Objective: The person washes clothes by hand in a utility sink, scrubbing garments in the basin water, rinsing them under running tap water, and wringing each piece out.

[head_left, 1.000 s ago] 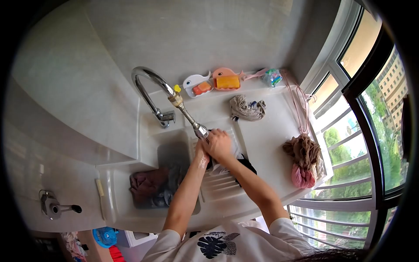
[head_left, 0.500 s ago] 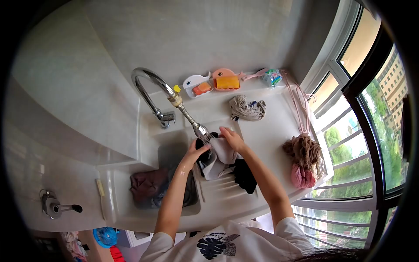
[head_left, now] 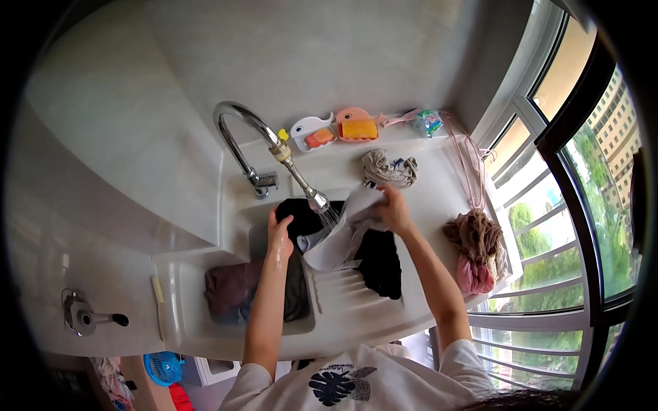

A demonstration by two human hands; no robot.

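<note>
A wet black-and-pale-grey garment (head_left: 340, 238) is spread between my hands beneath the faucet's spray head (head_left: 317, 200), and water runs onto it. My left hand (head_left: 279, 233) grips a black part at the left, thumb against the cloth. At the other side, my right hand (head_left: 393, 207) has its fingers closed on the pale grey edge and lifts it. Another black part hangs over the ribbed washboard (head_left: 340, 288) of the sink. Whether all the black cloth belongs to one garment I cannot tell.
Dark clothes (head_left: 233, 286) lie in the basin at left. A twisted beige cloth (head_left: 388, 168) rests on the ledge; brown and pink laundry (head_left: 474, 250) sits at right by pink hangers (head_left: 466, 161). Two whale-shaped soap dishes (head_left: 358, 130) stand at the back. A brush (head_left: 158, 298) lies on the left rim.
My hands have moved apart, left hand to the left and right hand to the right and up. The garment is now stretched wider, with more black cloth showing on both sides.
</note>
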